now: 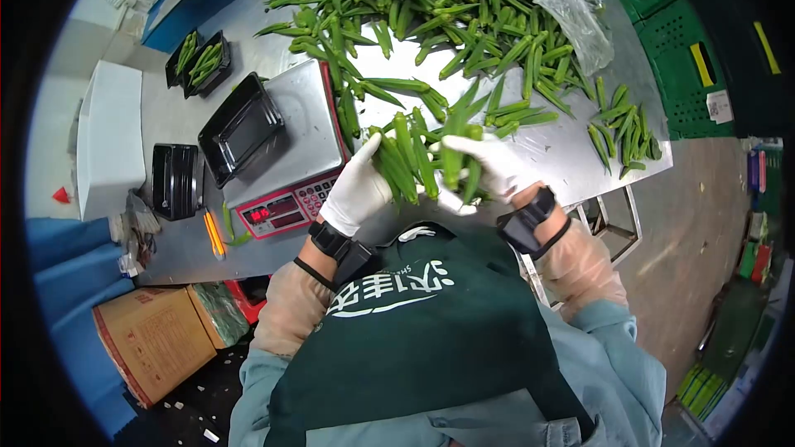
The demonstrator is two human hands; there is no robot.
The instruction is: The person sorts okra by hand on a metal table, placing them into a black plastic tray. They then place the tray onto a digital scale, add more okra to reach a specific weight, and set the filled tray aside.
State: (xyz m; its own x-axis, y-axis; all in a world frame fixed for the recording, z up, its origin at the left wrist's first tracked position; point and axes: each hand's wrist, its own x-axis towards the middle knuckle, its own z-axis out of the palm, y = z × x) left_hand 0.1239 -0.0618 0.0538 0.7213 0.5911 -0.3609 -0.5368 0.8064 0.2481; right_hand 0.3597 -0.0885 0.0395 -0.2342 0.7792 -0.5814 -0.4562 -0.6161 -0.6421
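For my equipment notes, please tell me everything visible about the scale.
The scale has a flat, silver, metal-looking platform and a red-edged panel with keys and lit red characters, too blurred to read. It sits on the table. A black tray rests on the platform's left side; okra lies along its right. The left hand partly hides its near right corner.

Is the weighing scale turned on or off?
On. The scale has red figures glowing on its display, too blurry to read.

Head-worn view, facing forward-down, near hands [358, 190]
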